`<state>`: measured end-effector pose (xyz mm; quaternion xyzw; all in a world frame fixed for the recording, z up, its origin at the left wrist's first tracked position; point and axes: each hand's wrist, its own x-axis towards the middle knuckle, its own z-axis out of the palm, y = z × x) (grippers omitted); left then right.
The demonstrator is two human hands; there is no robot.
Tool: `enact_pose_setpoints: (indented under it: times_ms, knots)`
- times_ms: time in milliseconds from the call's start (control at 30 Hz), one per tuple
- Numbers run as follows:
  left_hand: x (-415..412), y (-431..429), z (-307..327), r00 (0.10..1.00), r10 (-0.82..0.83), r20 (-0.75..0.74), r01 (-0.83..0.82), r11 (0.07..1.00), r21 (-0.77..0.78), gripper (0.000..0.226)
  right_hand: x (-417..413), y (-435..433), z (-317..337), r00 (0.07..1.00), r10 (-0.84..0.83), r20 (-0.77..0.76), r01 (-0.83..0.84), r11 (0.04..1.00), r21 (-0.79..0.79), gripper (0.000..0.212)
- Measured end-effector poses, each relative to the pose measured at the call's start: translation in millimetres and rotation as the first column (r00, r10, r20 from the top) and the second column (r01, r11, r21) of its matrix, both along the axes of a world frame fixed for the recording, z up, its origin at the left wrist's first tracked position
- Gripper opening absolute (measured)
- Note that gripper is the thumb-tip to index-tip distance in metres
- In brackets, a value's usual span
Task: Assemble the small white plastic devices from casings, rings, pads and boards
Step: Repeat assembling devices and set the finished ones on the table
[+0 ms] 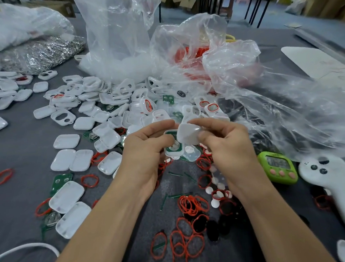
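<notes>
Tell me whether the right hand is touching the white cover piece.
Touching: the head view shows the right hand pinching the white cover piece between thumb and fingers, with no gap.

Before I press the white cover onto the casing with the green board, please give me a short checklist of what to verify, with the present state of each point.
1. Left hand grips the base casing: ok.
2. Green board lies inside the base casing's rim: ok.
3. Board pressed fully down: cannot tell, the left thumb hides part of it.
4. Right hand pinches the white cover: ok.
5. Cover square over the base casing: not ok, it is tilted and offset to the right.
6. Spare red rings lie on the table near the hands: ok.
</notes>
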<state>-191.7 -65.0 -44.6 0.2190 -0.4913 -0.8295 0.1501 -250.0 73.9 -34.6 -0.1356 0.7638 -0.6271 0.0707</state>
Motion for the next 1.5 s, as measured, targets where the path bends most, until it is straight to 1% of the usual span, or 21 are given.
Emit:
enact_pose_setpoints:
  times_ms: [67,167,267,400,467,567,700,833,933,1033,1100,1133,1200,1233,1267,1333,1400,1467,1500]
  knots:
    - [0,-1,0,1.0,-0.007,0.01,0.007,1.0,0.004,0.034,-3,6,3,0.995,0.068,-0.067,-0.065,0.997,0.042,0.046]
    - [0,0,0,0.999,-0.036,0.022,0.036,0.999,0.004,0.031,-4,10,6,0.984,0.159,-0.076,-0.156,0.987,0.037,0.041]
    - [-1,0,0,0.998,-0.058,0.037,0.056,0.998,0.041,0.028,-6,10,6,0.985,0.135,-0.108,-0.135,0.991,0.007,0.034]
    - [-2,0,0,0.996,-0.072,0.055,0.069,0.996,0.062,0.027,-10,14,6,0.99,0.109,-0.084,-0.117,0.989,-0.089,0.023]
    - [-2,1,0,0.995,-0.087,0.054,0.084,0.995,0.054,0.026,-11,15,6,0.987,0.137,-0.088,-0.144,0.986,-0.081,0.024]
    - [-2,1,-1,0.993,-0.106,0.042,0.104,0.993,0.048,0.028,-8,12,6,0.975,0.178,-0.132,-0.182,0.983,-0.015,0.03]
    - [-2,2,-4,0.991,-0.127,0.033,0.125,0.991,0.036,0.034,-4,8,4,0.959,0.152,-0.24,-0.12,0.983,0.141,0.03]
    - [-2,3,-4,0.988,-0.152,0.014,0.152,0.987,0.043,0.034,0,5,1,0.931,0.117,-0.345,-0.038,0.973,0.227,0.019]
    - [-1,2,-6,0.982,-0.187,-0.015,0.187,0.982,0.021,0.031,2,2,-3,0.922,0.091,-0.376,0.008,0.967,0.253,0.016]
    - [0,2,-8,0.977,-0.21,-0.044,0.211,0.978,0.004,0.04,3,-1,-6,0.922,0.042,-0.385,0.057,0.968,0.243,0.013]
    - [0,3,-7,0.979,-0.19,-0.078,0.192,0.981,0.024,0.041,3,-2,-8,0.942,-0.016,-0.336,0.086,0.977,0.194,0.007]
    - [0,3,-6,0.98,-0.173,-0.098,0.177,0.984,0.035,0.041,1,-1,-8,0.963,-0.036,-0.267,0.081,0.984,0.159,0.005]
    - [-1,3,-5,0.98,-0.143,-0.138,0.152,0.987,0.054,0.04,-2,0,-9,0.999,-0.014,-0.052,0.018,0.998,0.068,0.015]
    - [-2,3,-4,0.978,-0.136,-0.156,0.147,0.987,0.062,0.039,-2,0,-8,0.998,0.031,0.055,-0.032,0.999,0.006,0.018]
    - [-2,2,-4,0.976,-0.135,-0.169,0.148,0.987,0.064,0.039,-2,0,-8,0.989,0.077,0.13,-0.07,0.996,-0.057,0.021]
    - [-1,1,-4,0.972,-0.151,-0.18,0.155,0.988,0.013,0.04,-2,-2,-7,0.978,0.119,0.17,-0.098,0.987,-0.125,0.021]
    - [1,1,-5,0.975,-0.155,-0.157,0.135,0.983,-0.128,0.042,-2,-2,-7,0.98,0.119,0.157,-0.097,0.985,-0.143,0.021]
    - [2,3,-7,0.986,-0.122,-0.115,0.087,0.959,-0.27,0.038,-3,0,-6,0.988,0.102,0.115,-0.089,0.99,-0.11,0.024]
    - [2,5,-8,0.99,-0.098,-0.097,0.066,0.955,-0.288,0.034,-4,1,-6,0.994,0.082,0.073,-0.077,0.994,-0.071,0.026]
